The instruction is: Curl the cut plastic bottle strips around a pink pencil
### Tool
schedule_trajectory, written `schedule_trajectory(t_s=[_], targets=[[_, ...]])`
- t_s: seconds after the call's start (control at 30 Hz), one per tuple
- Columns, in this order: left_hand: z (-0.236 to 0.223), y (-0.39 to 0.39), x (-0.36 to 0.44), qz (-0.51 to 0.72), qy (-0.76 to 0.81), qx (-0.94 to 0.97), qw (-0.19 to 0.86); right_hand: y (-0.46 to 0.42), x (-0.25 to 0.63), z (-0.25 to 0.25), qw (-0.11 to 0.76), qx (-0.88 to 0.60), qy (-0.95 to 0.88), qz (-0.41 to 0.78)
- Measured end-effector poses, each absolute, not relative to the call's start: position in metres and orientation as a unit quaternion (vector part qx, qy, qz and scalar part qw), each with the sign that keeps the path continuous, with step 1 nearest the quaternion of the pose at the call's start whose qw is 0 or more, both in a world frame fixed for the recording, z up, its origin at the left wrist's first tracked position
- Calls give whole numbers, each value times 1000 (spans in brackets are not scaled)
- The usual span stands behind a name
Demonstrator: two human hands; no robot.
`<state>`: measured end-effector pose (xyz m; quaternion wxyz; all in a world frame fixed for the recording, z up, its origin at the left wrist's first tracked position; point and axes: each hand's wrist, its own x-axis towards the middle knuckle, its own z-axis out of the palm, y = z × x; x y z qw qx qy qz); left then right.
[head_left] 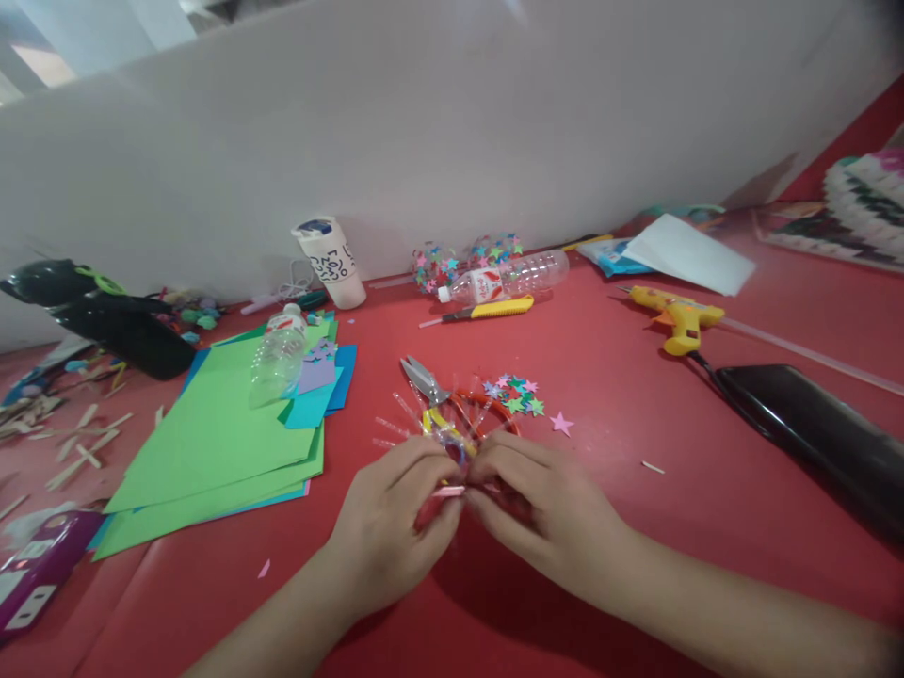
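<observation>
My left hand (pixel 395 527) and my right hand (pixel 543 508) meet low in the middle, with fingertips pinched together. Between them is a piece of clear plastic cut into strips (pixel 399 414), which fan out beyond my fingers. A small pale pink strip (pixel 449 491) shows at my left thumb and fingertips. My fingers hide the exact grip. Just past my hands lie scissors (pixel 424 379) with orange handles, and something yellow (pixel 448 431) shows through the plastic. Loose coloured paper stars (pixel 519 395) are piled beyond my right hand, with one pink star (pixel 561 424) apart.
Green paper sheets (pixel 226 443) carry a cut plastic bottle (pixel 279 358) at left. A yellow cutter knife (pixel 501 307) lies before another bottle (pixel 537 273). At right are a yellow glue gun (pixel 678 315) and a black object (pixel 812 433). A white tumbler (pixel 330 264) stands by the wall.
</observation>
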<state>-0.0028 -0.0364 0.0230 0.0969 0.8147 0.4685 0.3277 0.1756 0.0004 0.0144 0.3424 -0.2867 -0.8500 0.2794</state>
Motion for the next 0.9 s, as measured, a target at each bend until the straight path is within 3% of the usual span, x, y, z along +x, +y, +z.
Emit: schedule_trajectory(t_s=[0.5,0.77,0.9], targets=[[21,-35,-5,343,448,821,81,0,176,13,339,-254,-878,223],[21,-33,-5,314,462,822,109,4,171,15,318,-330,-798,392],[21,-33,-6,312,465,819,127,6,171,16,313,-329,-792,407]])
